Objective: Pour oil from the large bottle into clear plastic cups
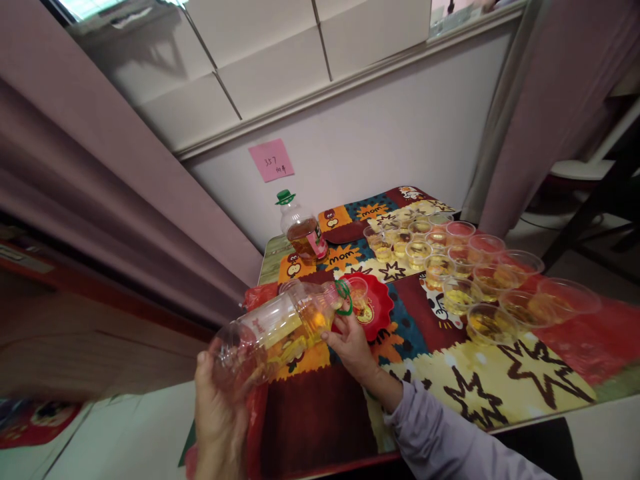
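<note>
A large clear plastic bottle (273, 323) with yellow liquid lies tilted almost on its side in both my hands, its neck with a green ring pointing right. My left hand (220, 403) is wrapped around the bottle's base. With its fingers under the neck end, my right hand (353, 347) supports it from below. Just past the mouth, a clear plastic cup (358, 291) stands on a red scalloped plate (384, 313). Whether liquid is flowing into the cup I cannot tell.
Several clear cups (461, 293) of yellow liquid stand in rows on the table's right side. Another bottle (307, 233) with a green cap stands near the wall at the back left. A patterned mat (320, 420) covers the table; a curtain (165, 193) hangs at the left.
</note>
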A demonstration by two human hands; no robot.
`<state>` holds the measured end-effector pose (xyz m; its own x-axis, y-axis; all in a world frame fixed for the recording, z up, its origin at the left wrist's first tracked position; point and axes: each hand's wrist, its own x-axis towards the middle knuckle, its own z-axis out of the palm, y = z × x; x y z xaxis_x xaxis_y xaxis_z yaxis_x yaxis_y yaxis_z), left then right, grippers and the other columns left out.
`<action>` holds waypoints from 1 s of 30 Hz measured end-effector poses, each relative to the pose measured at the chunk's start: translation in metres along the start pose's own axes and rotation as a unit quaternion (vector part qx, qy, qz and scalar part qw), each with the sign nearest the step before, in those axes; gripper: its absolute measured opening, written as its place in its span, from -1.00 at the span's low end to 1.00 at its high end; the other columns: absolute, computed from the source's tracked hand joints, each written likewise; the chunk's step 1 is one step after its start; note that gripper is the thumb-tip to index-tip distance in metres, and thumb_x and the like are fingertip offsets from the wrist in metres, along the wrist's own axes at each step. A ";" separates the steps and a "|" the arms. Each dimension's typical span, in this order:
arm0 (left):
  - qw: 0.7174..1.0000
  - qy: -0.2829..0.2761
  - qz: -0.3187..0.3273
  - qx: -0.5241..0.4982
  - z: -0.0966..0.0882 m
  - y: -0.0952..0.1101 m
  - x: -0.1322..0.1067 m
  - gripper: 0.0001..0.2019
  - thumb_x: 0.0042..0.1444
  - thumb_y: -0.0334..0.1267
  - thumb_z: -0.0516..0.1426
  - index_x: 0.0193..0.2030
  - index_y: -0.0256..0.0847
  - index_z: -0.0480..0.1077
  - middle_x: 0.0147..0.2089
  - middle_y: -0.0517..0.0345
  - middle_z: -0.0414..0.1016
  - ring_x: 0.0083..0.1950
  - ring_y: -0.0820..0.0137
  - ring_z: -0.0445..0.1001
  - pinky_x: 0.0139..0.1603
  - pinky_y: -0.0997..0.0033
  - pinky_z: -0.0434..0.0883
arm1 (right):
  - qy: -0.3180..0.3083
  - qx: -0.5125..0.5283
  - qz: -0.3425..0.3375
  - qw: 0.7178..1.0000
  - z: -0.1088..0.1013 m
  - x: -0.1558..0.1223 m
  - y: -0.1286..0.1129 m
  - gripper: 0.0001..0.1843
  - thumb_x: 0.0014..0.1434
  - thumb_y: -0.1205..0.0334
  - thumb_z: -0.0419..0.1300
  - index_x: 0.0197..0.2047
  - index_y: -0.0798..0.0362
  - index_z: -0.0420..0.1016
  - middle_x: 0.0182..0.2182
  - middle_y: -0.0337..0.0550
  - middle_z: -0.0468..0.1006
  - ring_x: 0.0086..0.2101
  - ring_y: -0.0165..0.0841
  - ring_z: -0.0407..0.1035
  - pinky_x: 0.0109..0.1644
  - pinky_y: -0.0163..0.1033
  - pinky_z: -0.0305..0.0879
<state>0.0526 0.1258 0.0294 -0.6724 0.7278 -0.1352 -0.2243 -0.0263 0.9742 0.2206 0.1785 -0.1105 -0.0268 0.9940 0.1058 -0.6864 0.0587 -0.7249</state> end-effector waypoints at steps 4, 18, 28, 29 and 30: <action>1.000 -0.003 0.008 0.003 0.000 -0.001 0.000 -0.41 -0.08 0.32 0.38 -0.03 -0.02 0.57 -0.10 0.15 0.60 -0.14 0.23 0.53 -0.37 0.30 0.55 | 0.004 0.004 0.008 1.000 0.001 0.000 -0.001 -0.13 0.07 0.02 0.55 0.36 -0.12 0.29 0.38 0.07 0.47 0.33 -0.02 0.43 0.27 0.12 0.56; 1.000 0.003 0.000 -0.010 -0.002 -0.004 0.000 -0.49 0.00 0.26 0.37 -0.03 -0.01 0.57 -0.12 0.18 0.61 -0.13 0.24 0.55 -0.31 0.30 0.54 | 0.001 -0.009 0.003 1.000 0.000 0.000 -0.002 -0.11 0.09 0.06 0.53 0.40 -0.14 0.27 0.42 0.07 0.42 0.33 -0.02 0.43 0.25 0.11 0.58; 0.996 -0.029 0.002 -0.088 -0.013 -0.046 0.008 -0.50 0.17 0.26 0.23 0.03 -0.06 0.61 0.04 0.10 0.69 0.15 0.16 0.59 0.07 0.22 0.53 | 0.021 -0.101 -0.036 0.994 0.004 -0.011 -0.013 0.03 0.16 0.09 0.50 0.57 -0.16 0.12 0.43 0.07 0.40 0.33 0.02 0.42 0.26 0.11 0.56; 0.995 -0.033 -0.004 -0.099 -0.013 -0.053 0.008 -0.50 0.18 0.26 0.21 0.02 -0.07 0.61 0.06 0.08 0.70 0.21 0.13 0.57 0.12 0.20 0.52 | 0.024 -0.129 -0.056 0.990 0.005 -0.013 -0.019 0.05 0.16 0.09 0.52 0.58 -0.17 0.11 0.46 0.06 0.35 0.36 0.04 0.37 0.27 0.12 0.56; 0.993 -0.046 -0.011 -0.105 -0.012 -0.060 0.009 -0.48 0.19 0.26 0.18 0.03 -0.09 0.62 0.10 0.03 0.69 0.27 0.09 0.54 0.17 0.16 0.50 | 0.023 -0.161 -0.084 0.983 0.007 -0.014 -0.025 0.06 0.15 0.08 0.53 0.58 -0.18 0.11 0.49 0.04 0.31 0.39 0.06 0.32 0.30 0.14 0.54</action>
<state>0.0515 0.1255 -0.0324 -0.6005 0.7891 -0.1296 -0.3867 -0.1447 0.9108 0.2333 0.1621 -0.0891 0.1049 0.9707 0.2161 -0.4126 0.2402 -0.8787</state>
